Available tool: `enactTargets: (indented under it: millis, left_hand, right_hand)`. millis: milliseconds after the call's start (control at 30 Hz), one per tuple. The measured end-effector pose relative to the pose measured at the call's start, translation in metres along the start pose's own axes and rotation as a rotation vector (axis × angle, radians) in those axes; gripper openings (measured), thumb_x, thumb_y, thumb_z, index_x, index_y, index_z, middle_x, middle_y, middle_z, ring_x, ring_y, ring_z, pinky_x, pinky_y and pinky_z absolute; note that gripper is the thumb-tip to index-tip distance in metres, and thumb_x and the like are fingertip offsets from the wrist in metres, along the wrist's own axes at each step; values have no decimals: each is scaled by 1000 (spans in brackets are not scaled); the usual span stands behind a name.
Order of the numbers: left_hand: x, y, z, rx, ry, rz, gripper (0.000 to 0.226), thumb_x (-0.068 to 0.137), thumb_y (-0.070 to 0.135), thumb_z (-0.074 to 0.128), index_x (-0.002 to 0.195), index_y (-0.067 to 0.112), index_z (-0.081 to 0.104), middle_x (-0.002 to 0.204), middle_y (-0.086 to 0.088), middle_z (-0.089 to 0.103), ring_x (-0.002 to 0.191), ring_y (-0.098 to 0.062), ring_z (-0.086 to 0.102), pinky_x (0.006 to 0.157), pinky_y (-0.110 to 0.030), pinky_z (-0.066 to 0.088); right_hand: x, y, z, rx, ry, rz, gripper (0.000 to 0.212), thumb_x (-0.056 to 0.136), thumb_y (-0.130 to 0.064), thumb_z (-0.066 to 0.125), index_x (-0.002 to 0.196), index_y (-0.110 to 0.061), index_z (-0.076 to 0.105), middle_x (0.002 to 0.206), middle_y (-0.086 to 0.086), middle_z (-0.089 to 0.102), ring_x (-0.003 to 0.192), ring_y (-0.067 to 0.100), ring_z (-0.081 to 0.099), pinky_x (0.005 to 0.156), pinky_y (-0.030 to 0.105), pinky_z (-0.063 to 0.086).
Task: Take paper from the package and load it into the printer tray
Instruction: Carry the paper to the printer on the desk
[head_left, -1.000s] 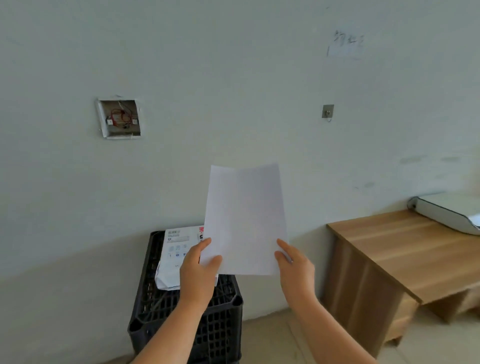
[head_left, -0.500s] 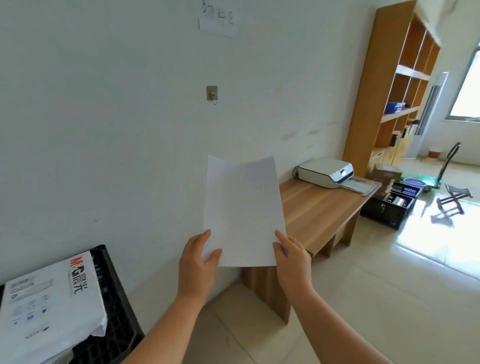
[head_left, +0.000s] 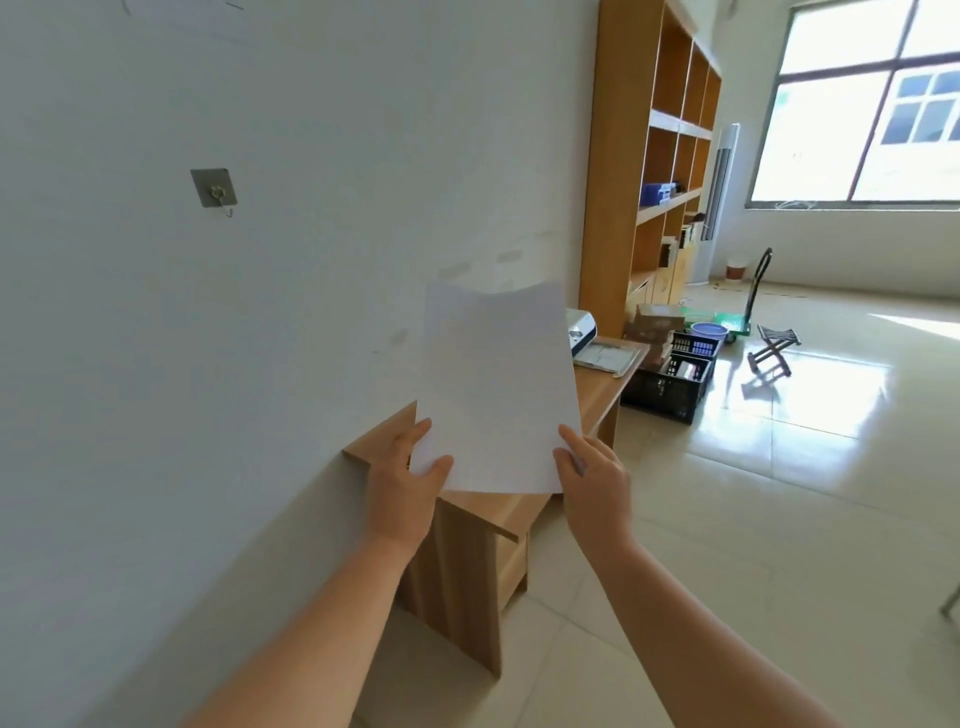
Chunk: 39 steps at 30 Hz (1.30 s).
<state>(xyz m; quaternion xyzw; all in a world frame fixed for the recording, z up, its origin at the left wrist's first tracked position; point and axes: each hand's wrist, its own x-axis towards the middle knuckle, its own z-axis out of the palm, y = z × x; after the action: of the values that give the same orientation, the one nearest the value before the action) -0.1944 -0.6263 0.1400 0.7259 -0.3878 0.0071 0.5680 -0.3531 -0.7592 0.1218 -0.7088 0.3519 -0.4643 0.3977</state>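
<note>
Holding the paper (head_left: 496, 389) upright by its bottom corners. Left hand (head_left: 402, 491) gripping the lower left corner, thumb lying on the near face, fingers (head_left: 415, 434) wrapping behind the edge. Right hand (head_left: 597, 486) pinching the lower right corner, thumb on the near face, remaining fingers hidden behind the sheet. Both forearms reaching up from the bottom of the view.

Standing just beyond and below the fingers, against the wall (head_left: 234, 338): a wooden bench (head_left: 467, 525), its near end under the sheet. Sitting at the far end of the bench, above and right of the right fingers: the printer (head_left: 582, 332), mostly covered by the sheet's right edge, with the tray (head_left: 605, 358) sticking out in front of it.

Lying on the tiled floor (head_left: 779, 519) farther right: a black crate (head_left: 675, 376), then a blue basin (head_left: 707, 329), a folding stool (head_left: 774, 353) and a hand cart (head_left: 748, 306). Rising past the bench: a tall wooden shelf unit (head_left: 654, 166). Hanging up and left of the left fingers: a wall hook (head_left: 214, 189). Glowing farthest right: a window (head_left: 862, 104).
</note>
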Motion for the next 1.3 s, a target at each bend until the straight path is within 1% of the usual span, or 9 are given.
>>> enactTargets:
  millis: [133, 267, 333, 433, 633, 900, 967, 1100, 1300]
  left_hand:
    - [45, -5, 54, -55, -59, 11, 46, 83, 19, 70, 126, 24, 54, 123, 13, 50, 114, -8, 47, 95, -25, 40]
    - [96, -18, 110, -106, -150, 44, 46, 85, 27, 68, 127, 31, 51, 123, 17, 47, 112, -11, 50, 91, -29, 46]
    - [121, -20, 140, -157, -195, 43, 46, 85, 26, 68, 128, 30, 51, 121, 14, 51, 106, -11, 54, 83, -24, 47]
    - [155, -17, 186, -240, -244, 24, 47, 84, 22, 69, 128, 27, 53, 114, 10, 56, 97, -10, 56, 74, -15, 44]
    - [203, -15, 278, -358, -355, 0, 47, 81, 19, 71, 124, 29, 56, 116, 6, 60, 100, -9, 59, 81, -23, 49]
    - [257, -9, 407, -346, -439, 16, 48, 81, 20, 72, 125, 26, 56, 110, 5, 63, 92, -4, 62, 63, -6, 47]
    - [270, -5, 440, -330, -446, 36, 48, 82, 21, 72, 127, 25, 55, 111, 8, 61, 94, -4, 61, 65, -9, 49]
    - [302, 6, 506, -293, -429, 48, 48, 82, 22, 71, 127, 25, 55, 112, 14, 58, 100, -7, 59, 83, -26, 52]
    - [352, 5, 589, -250, -407, 51, 48, 83, 27, 70, 128, 25, 53, 117, 9, 55, 107, -13, 57, 87, -32, 55]
  right_hand:
    - [50, 26, -13, -42, 70, -14, 35, 95, -15, 57, 129, -13, 58, 118, -4, 60, 107, 14, 57, 95, 32, 51]
    - [101, 53, -24, -123, 146, -25, 34, 94, -12, 58, 128, -10, 60, 111, -7, 58, 100, 9, 56, 76, -1, 41]
    - [129, 67, -30, -148, 185, -20, 34, 93, -10, 59, 127, -9, 61, 114, -3, 62, 100, 9, 57, 74, -6, 37]
    - [169, 82, -45, -199, 261, -2, 33, 92, -10, 60, 125, -10, 63, 116, 1, 65, 100, 9, 59, 76, -7, 35]
    - [227, 124, -75, -267, 391, 57, 29, 89, -8, 62, 118, -12, 68, 107, 2, 69, 90, 11, 60, 77, 6, 37]
    - [317, 194, -127, -299, 447, 85, 28, 88, -8, 64, 114, -12, 70, 96, -7, 65, 84, 10, 59, 72, -5, 34]
    - [345, 215, -143, -301, 441, 86, 28, 88, -9, 64, 115, -13, 69, 97, -5, 66, 85, 10, 60, 72, -5, 34]
    - [404, 253, -170, -254, 413, 119, 28, 89, -8, 63, 116, -12, 69, 97, -4, 66, 88, 13, 61, 71, -4, 36]
    - [497, 298, -193, -261, 365, 112, 29, 89, -7, 62, 117, -12, 68, 98, -4, 66, 89, 11, 60, 72, -4, 36]
